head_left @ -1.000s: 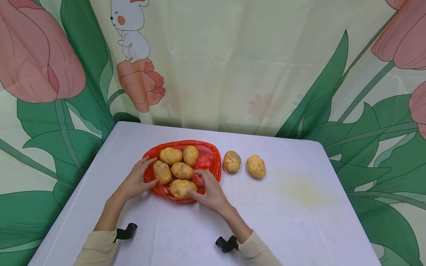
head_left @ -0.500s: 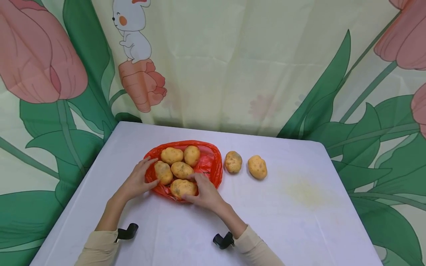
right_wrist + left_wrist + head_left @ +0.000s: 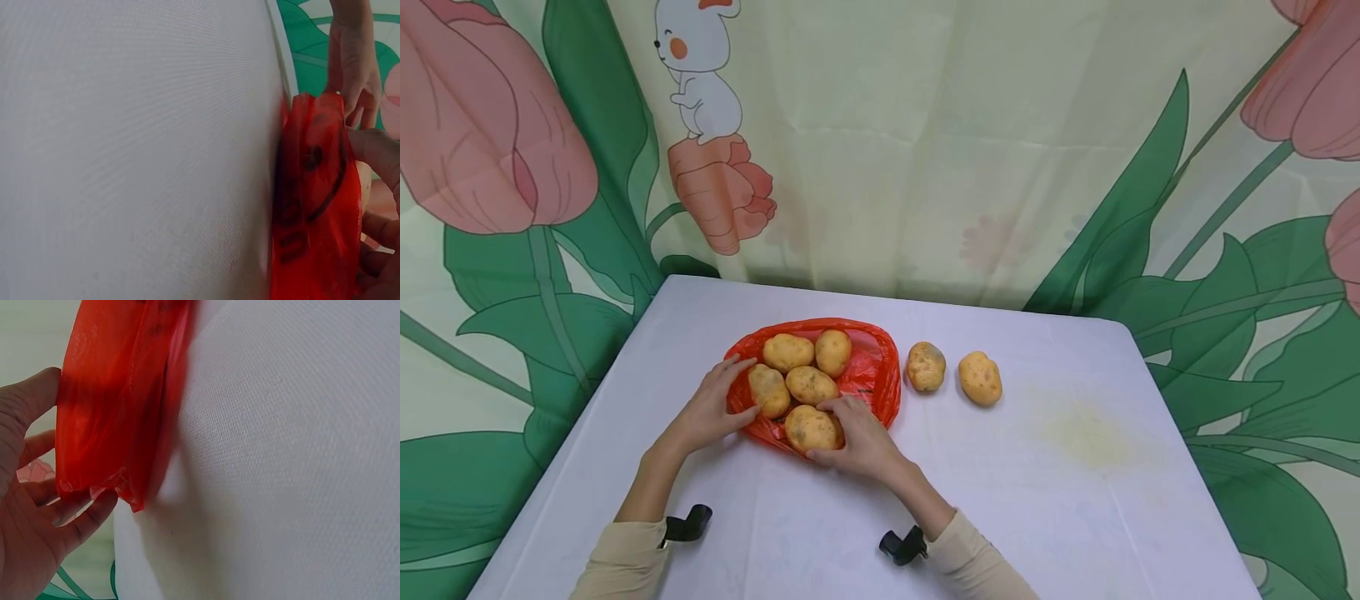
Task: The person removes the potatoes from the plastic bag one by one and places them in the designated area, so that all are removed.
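A red plastic bag (image 3: 880,358), its rim spread wide, lies left of the table's middle with several potatoes in it. My left hand (image 3: 711,408) grips the bag's left edge, fingers over the rim and thumb at the near side. In the left wrist view, the left hand's fingers (image 3: 94,515) curl at the end of the red film. My right hand (image 3: 861,442) holds the nearest potato (image 3: 811,428) at its right end, thumb low and fingers behind. Another potato (image 3: 768,390) sits by the left hand; a smaller potato (image 3: 812,385) lies mid-bag.
Outside the bag, to its right, a brownish potato (image 3: 926,367) and a yellow potato (image 3: 980,378) lie on the white tablecloth (image 3: 1060,517). A yellowish stain (image 3: 1090,433) marks the cloth at right. A printed curtain (image 3: 925,167) hangs behind the table.
My right hand has moved left and slightly down, from the bag's right part onto the nearest potato, which has turned a little. My left hand stays at the bag's left edge.
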{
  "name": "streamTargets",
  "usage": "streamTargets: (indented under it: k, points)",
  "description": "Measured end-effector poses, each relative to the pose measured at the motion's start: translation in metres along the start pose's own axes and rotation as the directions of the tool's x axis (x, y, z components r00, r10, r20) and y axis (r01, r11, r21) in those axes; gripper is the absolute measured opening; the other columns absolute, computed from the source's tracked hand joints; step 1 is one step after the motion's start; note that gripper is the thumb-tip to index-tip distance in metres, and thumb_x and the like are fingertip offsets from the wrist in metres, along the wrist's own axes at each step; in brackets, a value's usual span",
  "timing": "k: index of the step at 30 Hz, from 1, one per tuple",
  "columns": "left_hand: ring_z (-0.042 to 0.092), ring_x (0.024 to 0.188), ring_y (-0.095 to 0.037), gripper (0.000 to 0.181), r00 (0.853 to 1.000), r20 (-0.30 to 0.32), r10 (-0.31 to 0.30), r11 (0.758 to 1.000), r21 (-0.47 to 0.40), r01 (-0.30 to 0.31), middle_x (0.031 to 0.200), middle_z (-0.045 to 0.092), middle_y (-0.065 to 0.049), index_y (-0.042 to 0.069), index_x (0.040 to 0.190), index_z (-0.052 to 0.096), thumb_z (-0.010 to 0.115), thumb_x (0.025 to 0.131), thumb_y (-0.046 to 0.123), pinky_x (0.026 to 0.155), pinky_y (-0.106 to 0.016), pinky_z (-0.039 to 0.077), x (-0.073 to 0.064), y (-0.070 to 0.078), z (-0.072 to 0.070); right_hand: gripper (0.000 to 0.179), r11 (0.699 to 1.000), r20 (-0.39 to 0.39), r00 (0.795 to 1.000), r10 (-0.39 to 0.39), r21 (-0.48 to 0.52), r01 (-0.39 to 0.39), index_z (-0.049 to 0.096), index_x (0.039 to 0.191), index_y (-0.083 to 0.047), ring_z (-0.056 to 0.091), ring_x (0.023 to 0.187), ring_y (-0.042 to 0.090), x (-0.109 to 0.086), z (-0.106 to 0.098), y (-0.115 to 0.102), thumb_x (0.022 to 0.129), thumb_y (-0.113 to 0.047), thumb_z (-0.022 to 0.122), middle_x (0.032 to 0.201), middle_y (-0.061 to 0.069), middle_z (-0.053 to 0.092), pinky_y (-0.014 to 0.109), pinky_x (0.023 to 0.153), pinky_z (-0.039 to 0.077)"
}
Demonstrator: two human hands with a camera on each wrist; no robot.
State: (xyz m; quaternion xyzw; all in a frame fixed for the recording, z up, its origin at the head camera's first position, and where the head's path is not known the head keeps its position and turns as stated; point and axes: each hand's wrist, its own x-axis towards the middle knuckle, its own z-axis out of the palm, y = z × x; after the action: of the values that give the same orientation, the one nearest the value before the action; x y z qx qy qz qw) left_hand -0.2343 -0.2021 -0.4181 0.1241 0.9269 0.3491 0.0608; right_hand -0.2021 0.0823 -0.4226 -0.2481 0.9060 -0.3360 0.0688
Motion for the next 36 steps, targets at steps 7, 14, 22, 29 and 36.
streamTargets:
  k: [7, 14, 22, 29, 36]
  points:
    - [0.019, 0.147, -0.056, 0.077, 1.000, 0.009, -0.010, 1.000, 0.005, 0.010, 0.162, 0.022, -0.032, 0.005, 0.154, 0.037, 0.077, 0.089, 0.018, 0.108, -0.077, 0.031, 0.001, -0.001, 0.000, 0.063, 1.000, -0.033, 0.999, 0.002, 0.010, -0.002, 0.057, 0.137, -0.014, 0.054, 0.123, 0.017, -0.002, 0.001, 0.000, 0.086, -0.042, 0.082, 0.131, 0.001, 0.060, 0.037, 0.108, 0.048]
    - [0.019, 0.147, -0.055, 0.077, 1.000, 0.009, -0.006, 1.000, 0.001, 0.006, 0.162, 0.021, -0.032, 0.006, 0.154, 0.038, 0.077, 0.089, 0.019, 0.107, -0.077, 0.031, 0.003, -0.001, -0.001, 0.065, 0.999, -0.090, 0.996, -0.028, 0.044, 0.032, 0.057, 0.138, -0.015, 0.054, 0.123, 0.015, -0.007, -0.004, -0.001, 0.084, -0.041, 0.083, 0.131, 0.000, 0.060, 0.038, 0.107, 0.049]
    - [0.020, 0.146, -0.057, 0.075, 1.000, 0.010, 0.000, 1.000, 0.006, 0.000, 0.161, 0.024, -0.033, 0.005, 0.153, 0.039, 0.077, 0.089, 0.020, 0.108, -0.078, 0.030, 0.001, 0.000, -0.002, 0.065, 0.996, -0.125, 0.990, -0.059, 0.054, 0.066, 0.055, 0.138, -0.020, 0.055, 0.124, 0.015, -0.019, -0.015, -0.014, 0.085, -0.047, 0.082, 0.130, -0.004, 0.059, 0.038, 0.106, 0.051]
    - [0.022, 0.146, -0.056, 0.075, 1.000, 0.014, 0.006, 1.000, 0.016, -0.006, 0.160, 0.025, -0.033, 0.005, 0.153, 0.040, 0.077, 0.090, 0.020, 0.108, -0.077, 0.030, 0.002, -0.002, -0.002, 0.064, 0.992, -0.165, 0.982, -0.092, 0.069, 0.104, 0.056, 0.136, -0.021, 0.056, 0.121, 0.013, -0.037, -0.026, -0.025, 0.083, -0.044, 0.084, 0.129, -0.007, 0.059, 0.036, 0.100, 0.054]
    - [0.022, 0.145, -0.056, 0.075, 1.000, 0.013, 0.015, 1.000, 0.015, -0.015, 0.160, 0.024, -0.033, 0.005, 0.153, 0.039, 0.076, 0.090, 0.020, 0.108, -0.078, 0.030, 0.003, -0.002, -0.002, 0.064, 0.993, -0.194, 0.980, -0.043, 0.097, 0.063, 0.058, 0.135, -0.025, 0.054, 0.108, 0.007, -0.059, -0.036, -0.024, 0.081, -0.040, 0.087, 0.125, -0.013, 0.059, 0.032, 0.087, 0.054]
